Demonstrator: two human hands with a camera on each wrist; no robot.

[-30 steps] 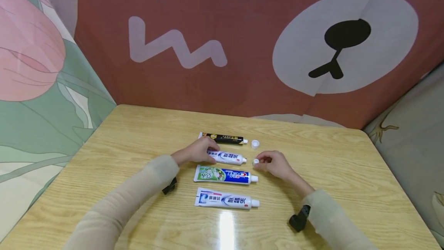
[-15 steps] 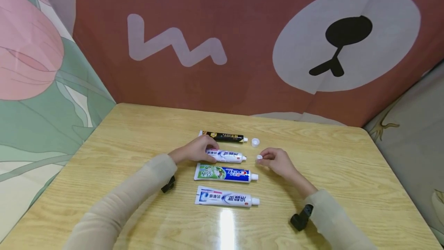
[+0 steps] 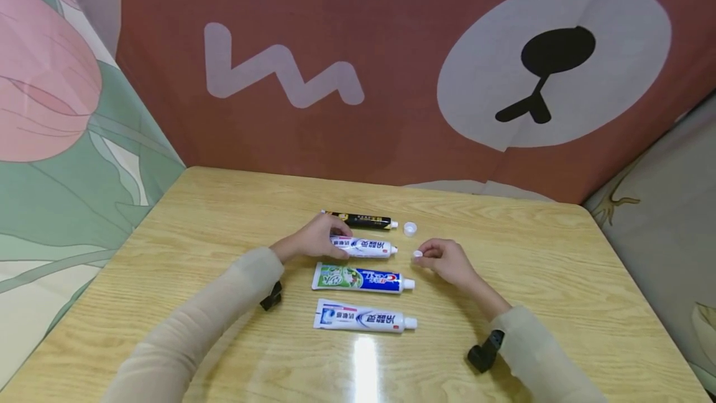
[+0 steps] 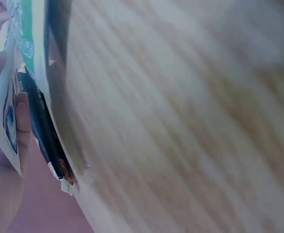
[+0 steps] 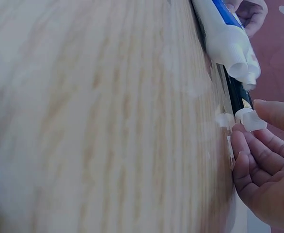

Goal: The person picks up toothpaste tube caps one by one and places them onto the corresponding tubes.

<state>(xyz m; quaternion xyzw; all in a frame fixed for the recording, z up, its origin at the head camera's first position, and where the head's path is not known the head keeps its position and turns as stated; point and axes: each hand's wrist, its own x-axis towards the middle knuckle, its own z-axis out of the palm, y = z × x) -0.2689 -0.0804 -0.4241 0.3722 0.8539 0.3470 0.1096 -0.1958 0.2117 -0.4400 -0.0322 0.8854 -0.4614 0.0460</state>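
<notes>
My left hand (image 3: 321, 237) grips the tail half of a white toothpaste tube (image 3: 369, 247), its bare nozzle pointing right. In the left wrist view, fingers and thumb lie on both faces of this tube (image 4: 7, 109). Just right of the nozzle, my right hand (image 3: 449, 262) pinches a small white cap (image 3: 417, 254) between thumb and fingers, apart from the tube. The right wrist view shows that cap (image 5: 254, 121) at the fingertips. Behind lies a black toothpaste tube (image 3: 366, 221) with its nozzle bare, and a loose white cap (image 3: 410, 229) beside it.
Nearer the person lie a green and blue toothpaste tube (image 3: 360, 278) and another white toothpaste tube (image 3: 363, 317), both capped. All rest on a wood-grain table (image 3: 252, 353). A printed cloth backdrop (image 3: 391, 142) stands along the back edge.
My right hand has drawn the small cap slightly right, widening the gap from the nozzle. The white tube in my left hand has shifted a little toward the back.
</notes>
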